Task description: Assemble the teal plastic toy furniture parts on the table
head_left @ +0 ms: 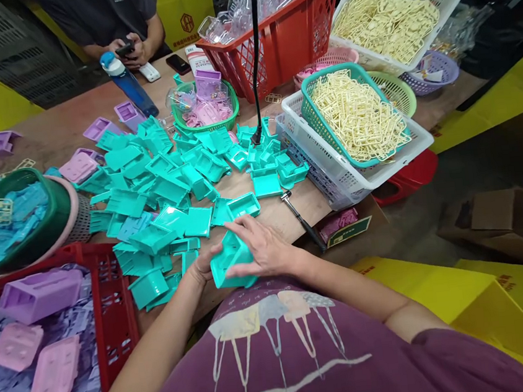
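Close to my body, at the table's front edge, a turquoise plastic toy-house part is held between both hands. My left hand grips its left side, fingers partly hidden behind it. Across its right side and top lies my right hand, thumb low on the near face and fingers over the upper edge. Just beyond is a wide heap of similar turquoise parts, some box-shaped, some flat. A small hammer with a black handle rests to the right of my right hand.
A red crate with purple pieces stands at the left, near a green basin. At right, a white crate carries a teal basket of cream parts. Farther back are a red basket, a blue bottle and a person holding a phone.
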Demonstrator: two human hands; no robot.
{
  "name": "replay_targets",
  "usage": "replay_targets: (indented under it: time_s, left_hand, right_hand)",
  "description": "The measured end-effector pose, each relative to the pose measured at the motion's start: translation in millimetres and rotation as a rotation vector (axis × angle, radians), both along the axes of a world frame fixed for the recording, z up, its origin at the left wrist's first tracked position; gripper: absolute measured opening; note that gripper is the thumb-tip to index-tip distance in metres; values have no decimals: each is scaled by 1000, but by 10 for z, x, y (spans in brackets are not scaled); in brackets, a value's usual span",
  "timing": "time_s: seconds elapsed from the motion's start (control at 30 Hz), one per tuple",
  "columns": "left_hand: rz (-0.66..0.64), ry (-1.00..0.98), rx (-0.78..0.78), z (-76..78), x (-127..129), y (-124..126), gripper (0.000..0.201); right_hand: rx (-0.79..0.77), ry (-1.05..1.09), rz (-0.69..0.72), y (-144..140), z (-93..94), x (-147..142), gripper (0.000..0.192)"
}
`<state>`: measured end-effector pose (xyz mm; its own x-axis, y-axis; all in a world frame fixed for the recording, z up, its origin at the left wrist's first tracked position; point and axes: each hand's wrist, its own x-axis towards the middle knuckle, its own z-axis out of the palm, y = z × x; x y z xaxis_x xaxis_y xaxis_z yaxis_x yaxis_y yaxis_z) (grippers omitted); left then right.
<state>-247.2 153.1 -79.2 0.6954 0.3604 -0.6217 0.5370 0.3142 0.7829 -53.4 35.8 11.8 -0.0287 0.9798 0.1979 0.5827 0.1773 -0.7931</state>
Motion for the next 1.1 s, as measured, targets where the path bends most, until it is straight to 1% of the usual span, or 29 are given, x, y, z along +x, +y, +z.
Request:
replay_targets:
  time_s: [0.07, 0.1, 0.13, 0.17, 0.23, 0.27, 0.33, 0.37, 0.4, 0.43, 0.47, 0.5, 0.53, 0.57, 0.63, 0.67, 0.73, 0.8, 0.87, 0.9, 0.93, 1.0, 1.03, 1.07, 1.1]
  left_hand:
    - [-58, 13, -296, 26, 59, -55, 90]
    - [-81, 21, -368, 34, 80, -76, 92]
    - [-97, 30, -361, 34, 102, -87, 94]
    - [-107, 39, -312, 25, 129, -84, 95]
    - [-111, 66, -141, -18, 215, -23, 91]
    - [-94, 86, -35, -50, 278, 33, 88]
    - [2, 113, 187, -127, 438, 171, 80]
    - [39, 126, 355, -170, 529, 242, 79]
    - [32, 142, 560, -215, 623, 308, 81]
    - [-18, 156, 769, -258, 716, 365, 85]
    - [-99, 167, 958, -298, 805, 413, 88]
    - [-188, 178, 1111, -331, 885, 452, 90]
    - [-264, 185, 1202, -353, 951, 482, 90]
    - [-303, 182, 1229, -360, 996, 504, 87]
    - [-285, 162, 1233, -326, 999, 527, 78]
    - [-267, 144, 1244, -286, 945, 526, 75]
    - [-184, 95, 1283, -182, 719, 489, 72]
    - [-69, 63, 1330, -94, 360, 406, 71]
    - [-51, 115, 1335, -78, -64, 286, 70]
    - [-70, 162, 1328, -108, -271, 216, 70]
    - [-83, 213, 1321, -163, -460, 144, 70]
    - [-102, 253, 1285, -329, -750, 2, 72]
    - [-95, 244, 1264, -422, -840, -61, 73]
    - [-83, 222, 1242, -506, -892, -114, 73]
    - [-75, 190, 1220, -574, -909, -153, 73]
  right_hand:
    - [-89, -15, -62, 44, -79, -79, 68]
    - [-122, 4, -82, 40, -161, -83, 63]
    - [-143, 36, -86, 20, -261, -68, 59]
    - [-152, 75, -90, -12, -372, -37, 57]
    - [-170, 151, -151, -103, -618, 66, 54]
    - [-189, 173, -220, -157, -750, 132, 53]
    - [-249, 162, -437, -268, -1024, 280, 55]
    - [-276, 128, -555, -321, -1159, 355, 59]
    - [-289, 84, -653, -369, -1288, 423, 62]
    - [-286, 43, -722, -410, -1409, 481, 66]
    - [-267, 10, -761, -441, -1519, 524, 68]
    - [-232, -13, -768, -462, -1617, 549, 70]
    - [-189, -27, -745, -471, -1704, 555, 71]
    - [-143, -35, -695, -470, -1779, 543, 73]
    - [-53, -32, -550, -443, -1902, 477, 81]
    - [-15, -27, -463, -420, -1948, 431, 85]
    - [31, -11, -274, -361, -2006, 338, 92]
    - [43, -2, -103, -286, -2009, 271, 96]
    - [21, -2, 32, -179, -1957, 250, 94]
    - [-7, -13, 65, -107, -1917, 257, 86]
    - [-48, -36, 71, -16, -1872, 273, 73]
    - [-142, -104, 20, 224, -1789, 317, 46]
    - [-184, -142, -34, 376, -1760, 337, 39]
    - [-220, -177, -91, 544, -1741, 351, 39]
    - [-252, -207, -140, 725, -1733, 358, 44]
